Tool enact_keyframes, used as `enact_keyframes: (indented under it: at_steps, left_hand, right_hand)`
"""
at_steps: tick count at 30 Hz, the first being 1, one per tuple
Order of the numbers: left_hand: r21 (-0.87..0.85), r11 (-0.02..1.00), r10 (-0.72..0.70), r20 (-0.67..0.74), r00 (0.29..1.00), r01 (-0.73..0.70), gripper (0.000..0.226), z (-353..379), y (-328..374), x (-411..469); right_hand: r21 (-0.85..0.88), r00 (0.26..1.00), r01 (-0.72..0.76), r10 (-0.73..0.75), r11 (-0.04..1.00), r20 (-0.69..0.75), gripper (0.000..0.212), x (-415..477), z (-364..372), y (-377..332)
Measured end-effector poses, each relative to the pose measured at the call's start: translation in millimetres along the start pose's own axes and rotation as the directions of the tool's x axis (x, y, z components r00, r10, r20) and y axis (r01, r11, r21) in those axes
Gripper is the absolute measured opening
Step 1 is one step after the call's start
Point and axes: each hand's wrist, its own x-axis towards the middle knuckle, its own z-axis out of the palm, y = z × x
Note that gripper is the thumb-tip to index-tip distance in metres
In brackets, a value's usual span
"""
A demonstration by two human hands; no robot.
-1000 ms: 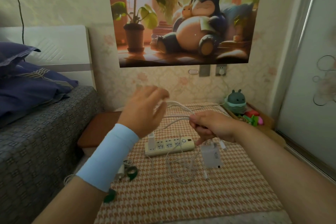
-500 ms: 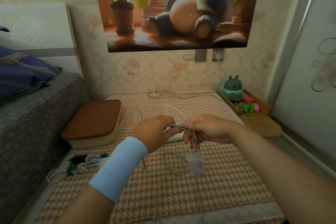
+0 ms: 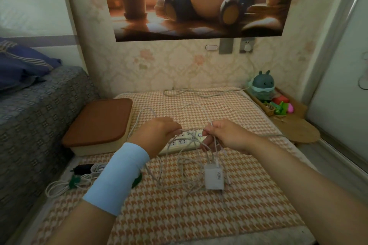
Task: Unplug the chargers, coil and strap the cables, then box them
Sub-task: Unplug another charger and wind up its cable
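Note:
My right hand (image 3: 227, 135) grips a bunch of white cable loops (image 3: 191, 157) above the checked mat. A white charger brick (image 3: 214, 178) hangs from those loops, just over the mat. My left hand (image 3: 157, 133), with a light blue wristband, pinches a strand of the same cable a little to the left. A white power strip (image 3: 185, 142) lies on the mat under both hands. At the near left lies a coiled white cable with a green strap (image 3: 73, 182). The box with a brown lid (image 3: 99, 125) stands at the left, shut.
A bed with a grey cover (image 3: 35, 117) borders the left side. The strip's own lead (image 3: 199, 93) runs along the back of the mat toward the wall socket (image 3: 247, 45). A green toy figure (image 3: 262, 85) and small bright toys in a basket (image 3: 278, 106) stand at the back right.
My left hand dropped from raised and open to pinching the cable beside my right hand. The view tilted down and nearer. The charger brick still hangs under my right hand.

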Motion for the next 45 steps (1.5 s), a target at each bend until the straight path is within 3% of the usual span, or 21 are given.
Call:
enact_keyframes:
  at_steps: [3, 7, 13, 16, 19, 22, 25, 30, 33, 34, 35, 36, 39, 42, 45]
  left_hand:
    - [-0.068, 0.984, -0.155, 0.094, 0.983, 0.162, 0.022, -3.0, 0.7, -3.2]
    - [-0.07, 0.972, -0.222, 0.07, 0.973, 0.226, 0.019, -16.6, 2.2, -4.4]
    - [-0.34, 0.895, -0.287, 0.055, 0.956, 0.288, 0.025, -4.0, 9.1, -3.2]
    - [-0.458, 0.812, -0.333, 0.146, 0.932, 0.362, 0.029, 10.8, 7.9, -5.2]
    - [-0.449, 0.787, -0.358, 0.225, 0.906, 0.423, 0.028, 20.2, 9.1, -5.1]
    - [-0.504, 0.702, -0.326, 0.402, 0.856, 0.504, 0.03, 31.3, 21.3, -4.1]
    - [-0.423, 0.75, -0.258, 0.521, 0.814, 0.509, 0.033, 45.7, 32.7, -2.7]
    - [-0.225, 0.839, -0.18, 0.744, 0.643, 0.496, 0.042, 37.4, 57.1, 5.2]
    - [-0.096, 0.809, -0.167, 0.908, 0.383, 0.581, 0.063, 14.9, 60.7, 9.0]
    - [-0.099, 0.808, -0.128, 0.933, 0.336, 0.581, 0.065, 7.8, 58.6, 9.7]
    - [-0.132, 0.81, -0.088, 0.936, 0.342, 0.571, 0.064, 0.9, 56.3, 10.7]
    - [-0.182, 0.825, -0.058, 0.914, 0.401, 0.535, 0.059, -4.7, 53.1, 12.1]
    - [-0.297, 0.884, -0.013, 0.758, 0.652, 0.362, 0.039, -20.3, 50.4, 13.7]
    - [-0.378, 0.855, -0.088, 0.569, 0.818, 0.355, 0.037, -27.5, 53.2, 16.0]
    - [-0.345, 0.892, -0.178, 0.323, 0.93, 0.291, 0.036, -38.3, 48.5, 18.1]
  right_hand:
    - [-0.096, 0.994, 0.076, -0.083, 0.992, -0.074, 0.03, 3.9, -0.3, 5.5]
    - [-0.277, 0.972, 0.18, -0.213, 0.944, -0.094, 0.031, 4.4, -1.1, 4.6]
    - [-0.115, 0.984, 0.174, -0.178, 0.978, -0.029, 0.038, -2.6, 10.2, -5.3]
    - [-0.141, 0.991, 0.127, -0.13, 0.982, -0.013, 0.037, -1.7, 11.9, -1.1]
    - [-0.09, 0.997, 0.078, -0.079, 0.993, -0.006, 0.034, 2.6, 10.9, 5.8]
    - [-0.035, 0.997, 0.083, -0.083, 0.996, 0.006, 0.033, 2.7, 9.4, 4.5]
    - [-0.133, 0.995, 0.095, -0.099, 0.987, -0.024, 0.035, 3.2, 4.1, 2.6]
    - [-0.241, 0.991, 0.085, -0.108, 0.967, -0.084, 0.034, 5.3, -10.0, 9.6]
    - [-0.324, 0.991, 0.108, -0.129, 0.94, -0.046, 0.032, 1.9, -14.3, 17.3]
    - [-0.318, 0.991, 0.114, -0.128, 0.941, -0.025, 0.031, -0.4, -14.5, 19.0]
    - [-0.302, 0.992, 0.125, -0.13, 0.945, 0.003, 0.031, -2.5, -13.9, 20.4]
    - [-0.285, 0.99, 0.14, -0.139, 0.948, 0.024, 0.03, -5.9, -12.4, 19.5]
    - [-0.209, 0.978, 0.21, -0.207, 0.955, 0.036, 0.03, -16.7, -4.8, 7.1]
    - [-0.073, 0.973, 0.225, -0.228, 0.972, -0.027, 0.041, -24.4, -3.7, -8.5]
    - [0.127, 0.967, 0.21, -0.225, 0.97, 0.122, 0.068, -35.8, -7.4, -16.8]
